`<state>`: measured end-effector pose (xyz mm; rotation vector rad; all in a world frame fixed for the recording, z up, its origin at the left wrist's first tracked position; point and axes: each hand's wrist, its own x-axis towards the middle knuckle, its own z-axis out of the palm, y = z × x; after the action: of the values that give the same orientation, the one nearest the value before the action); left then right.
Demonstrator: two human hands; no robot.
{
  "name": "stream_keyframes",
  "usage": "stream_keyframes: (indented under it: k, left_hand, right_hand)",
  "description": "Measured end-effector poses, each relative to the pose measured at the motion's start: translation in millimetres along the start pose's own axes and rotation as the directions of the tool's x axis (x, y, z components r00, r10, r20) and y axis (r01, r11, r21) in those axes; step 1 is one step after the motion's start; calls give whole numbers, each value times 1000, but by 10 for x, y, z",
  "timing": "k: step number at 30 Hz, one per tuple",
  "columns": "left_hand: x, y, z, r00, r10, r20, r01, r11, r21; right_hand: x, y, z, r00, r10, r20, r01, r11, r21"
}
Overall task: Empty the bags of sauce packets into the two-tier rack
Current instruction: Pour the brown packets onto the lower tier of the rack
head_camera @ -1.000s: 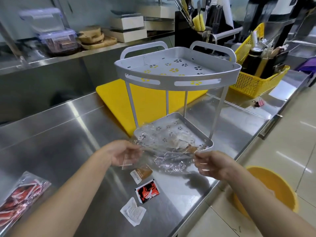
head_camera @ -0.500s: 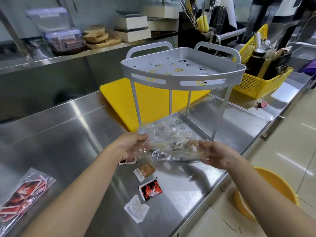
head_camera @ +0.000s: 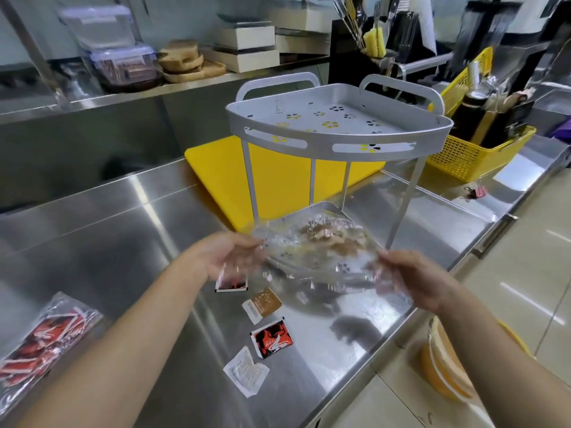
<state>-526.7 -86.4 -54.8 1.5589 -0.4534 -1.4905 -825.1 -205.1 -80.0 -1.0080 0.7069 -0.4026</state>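
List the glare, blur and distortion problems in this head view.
Head view: ceiling light glares off the steel counter; the clear bag, held between the left hand and the right hand, is motion-blurred and its packets are smeared; the wide lens bends the counter edges and forearms; the back shelf is soft.
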Motion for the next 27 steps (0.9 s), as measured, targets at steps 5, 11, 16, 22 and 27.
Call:
stream_keyframes:
  k: [5,11,16,22,27]
  left_hand:
    - [19,-402,-148,989,-145,-10,145,977,157]
    - [3,-374,-68,999,-41,34,34,978,205]
    - [43,-162,106,959,246,-141,-261,961,-94]
    - [23,183,106,914,393,-102,-406,876,-262]
    - [-33,206,31,930,361,-67,-363,878,-313]
  right_hand:
    - [-7,410,-61,952,262,-158,-252,964,80]
    - [138,364,32,961,168,-219,-172,985,1]
    - [155,24,116,978,-37,-206,57,995,87]
    - [170,-346,116,954,-212,-213,225,974,36]
    - [129,-285,93,951,-225,-211,240,970,49]
